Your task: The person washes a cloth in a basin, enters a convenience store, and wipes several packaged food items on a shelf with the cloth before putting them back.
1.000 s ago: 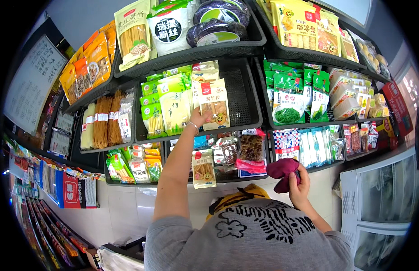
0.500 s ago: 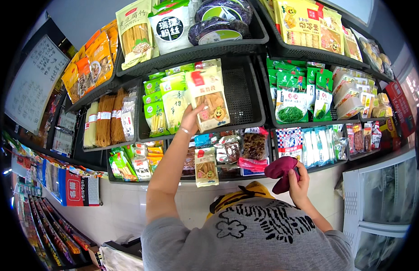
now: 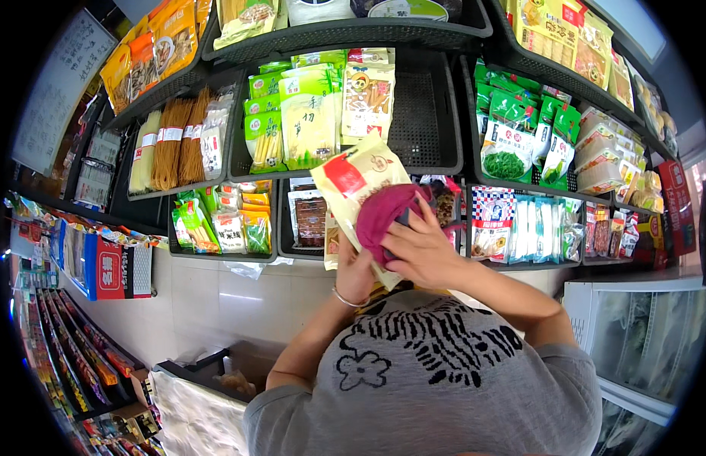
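My left hand (image 3: 354, 270) grips the lower end of a cream plastic food packet (image 3: 344, 181) with a red label, tilted in front of my chest. Against the packet's front lies a maroon cloth (image 3: 383, 216), which my right hand (image 3: 430, 247) presses from the right with its fingers closed on it. The cloth hides the packet's middle. Just above stands a similar cream food packet (image 3: 368, 102) in the black basket (image 3: 425, 114), beside green-and-white vegetable packets (image 3: 307, 118).
Bundles of dried noodles (image 3: 170, 148) fill the basket to the left. Green seaweed-like packets (image 3: 509, 140) are in the right one. A lower row holds small packets (image 3: 250, 224). Low on the right is a glass-fronted cabinet (image 3: 642, 327); a red box (image 3: 121, 266) sits at left.
My left hand has drawn a cream packet down from the basket toward my chest. My right hand has brought the maroon cloth left and up onto its front.
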{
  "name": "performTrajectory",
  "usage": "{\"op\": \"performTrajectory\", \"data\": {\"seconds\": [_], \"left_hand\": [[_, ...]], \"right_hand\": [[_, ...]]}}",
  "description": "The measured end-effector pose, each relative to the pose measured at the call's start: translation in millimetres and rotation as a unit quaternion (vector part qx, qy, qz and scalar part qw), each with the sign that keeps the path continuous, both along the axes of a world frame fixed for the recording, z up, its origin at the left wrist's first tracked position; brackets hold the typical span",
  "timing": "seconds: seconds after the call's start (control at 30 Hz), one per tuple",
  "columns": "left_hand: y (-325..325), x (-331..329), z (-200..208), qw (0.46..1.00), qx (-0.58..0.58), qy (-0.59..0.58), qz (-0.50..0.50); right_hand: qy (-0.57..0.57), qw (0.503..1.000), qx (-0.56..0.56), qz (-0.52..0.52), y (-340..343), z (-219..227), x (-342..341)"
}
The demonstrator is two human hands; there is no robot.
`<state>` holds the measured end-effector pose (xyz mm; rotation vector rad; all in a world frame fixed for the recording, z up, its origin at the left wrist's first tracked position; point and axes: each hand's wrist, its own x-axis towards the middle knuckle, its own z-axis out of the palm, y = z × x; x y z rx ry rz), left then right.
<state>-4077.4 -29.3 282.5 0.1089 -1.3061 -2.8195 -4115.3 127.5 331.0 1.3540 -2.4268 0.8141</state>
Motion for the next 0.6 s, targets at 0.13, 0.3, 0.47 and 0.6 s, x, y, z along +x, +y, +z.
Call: {"op": "performTrajectory", "data": {"seconds": [0.13,0.3,0.47,0.6], "left_hand": [[-7.3,16.9,-13.6,0.997,0.007,-0.071,-0.029],[-24.4,18.6,-8.6,0.975,-0.213,0.02,-0.058],[-51.2,27.8,12.4,0.99,-0.136,-0.038,-0.021],[-84.0,36.1,22.1,0.995,-0.082,-0.013,0.052]], "right_hand": [[0.064,0.997,-0.034,0.04,-41.4,8.3,-24.9],[0.024,1.0,-0.001,0.018,-79.1,24.3,-59.7],[-0.073,0.997,0.025,0.01,-66.0,16.5,-101.8],[-0.136,0.975,0.162,-0.061,-17.2,-11.5,-124.3]]}}
